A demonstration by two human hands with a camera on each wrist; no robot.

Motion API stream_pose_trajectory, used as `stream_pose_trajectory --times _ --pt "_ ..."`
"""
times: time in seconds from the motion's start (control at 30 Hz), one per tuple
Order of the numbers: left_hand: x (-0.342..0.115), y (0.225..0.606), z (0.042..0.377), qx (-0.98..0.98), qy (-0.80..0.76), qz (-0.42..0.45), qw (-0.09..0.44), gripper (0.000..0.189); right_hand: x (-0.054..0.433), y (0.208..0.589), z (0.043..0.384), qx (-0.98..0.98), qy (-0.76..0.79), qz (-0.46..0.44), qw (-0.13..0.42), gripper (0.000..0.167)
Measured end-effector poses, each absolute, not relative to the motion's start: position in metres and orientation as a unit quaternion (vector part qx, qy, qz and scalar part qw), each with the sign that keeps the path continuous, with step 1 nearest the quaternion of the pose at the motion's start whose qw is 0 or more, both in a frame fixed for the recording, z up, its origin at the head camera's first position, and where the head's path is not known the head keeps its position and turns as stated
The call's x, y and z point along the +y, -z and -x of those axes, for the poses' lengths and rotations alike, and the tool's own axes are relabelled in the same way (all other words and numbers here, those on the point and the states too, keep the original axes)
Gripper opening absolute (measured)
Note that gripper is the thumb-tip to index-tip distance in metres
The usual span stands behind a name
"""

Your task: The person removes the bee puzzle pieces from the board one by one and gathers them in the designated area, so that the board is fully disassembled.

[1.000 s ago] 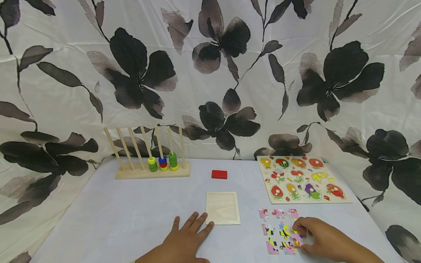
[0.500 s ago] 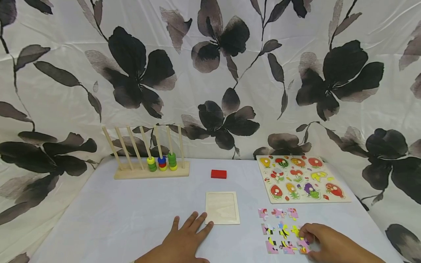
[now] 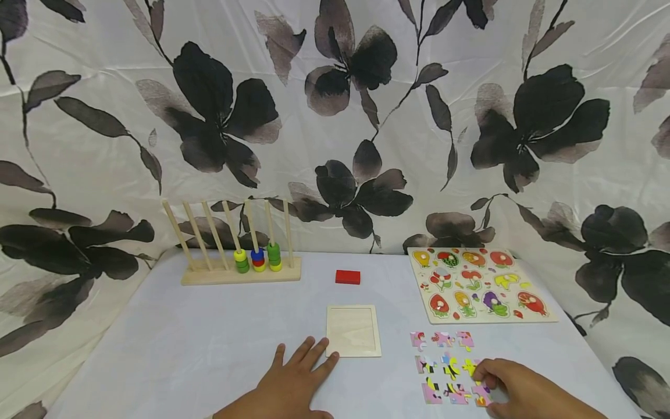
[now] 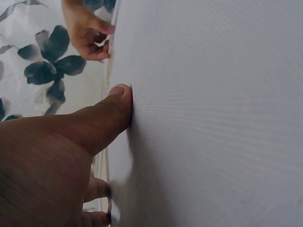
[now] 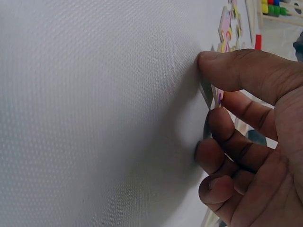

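My left hand (image 3: 293, 381) lies with spread fingers on the white table, its fingertips at the lower left corner of a square wooden puzzle tray (image 3: 353, 331). In the left wrist view its thumb (image 4: 116, 106) touches the cloth. To the right, my right hand (image 3: 515, 387) pinches the edge of a pink and yellow jigsaw piece (image 3: 481, 396) at the lower right of a loose grid of pieces. Thumb and fingertips meet the piece's side in the right wrist view, where the jigsaw piece (image 5: 218, 96) shows only edge-on. Several other jigsaw pieces (image 3: 442, 339) lie picture side up, slightly apart.
A fruit peg board (image 3: 484, 285) lies behind the pieces. At the back left stands a wooden peg stand (image 3: 241, 276) with coloured rings on some pegs. A red block (image 3: 348, 277) sits behind the tray. A floral cloth (image 3: 361, 116) hangs along the back edge.
My right hand has shifted right and slightly toward me, and the lower right jigsaw piece has moved right with it. My left hand stays put.
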State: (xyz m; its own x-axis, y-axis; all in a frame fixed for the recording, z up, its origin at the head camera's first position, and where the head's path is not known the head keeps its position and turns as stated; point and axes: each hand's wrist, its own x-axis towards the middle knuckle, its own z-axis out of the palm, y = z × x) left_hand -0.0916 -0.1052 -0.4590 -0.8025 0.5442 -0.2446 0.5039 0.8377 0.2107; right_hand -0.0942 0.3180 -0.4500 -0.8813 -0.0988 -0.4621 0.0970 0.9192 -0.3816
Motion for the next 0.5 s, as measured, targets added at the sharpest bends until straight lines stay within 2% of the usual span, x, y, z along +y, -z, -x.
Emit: stream_pose_trajectory --times 0.37,0.5 --pt "-0.110 0.460 0.091 0.945 -0.090 -0.281 0.144 0.102 0.320 0.444 0.096 0.948 0.193 -0.005 0.255 0.045" --pt "-0.115 0.456 0.095 0.945 -0.102 -0.270 0.152 0.102 0.319 0.435 0.100 0.952 0.186 0.006 0.243 0.045"
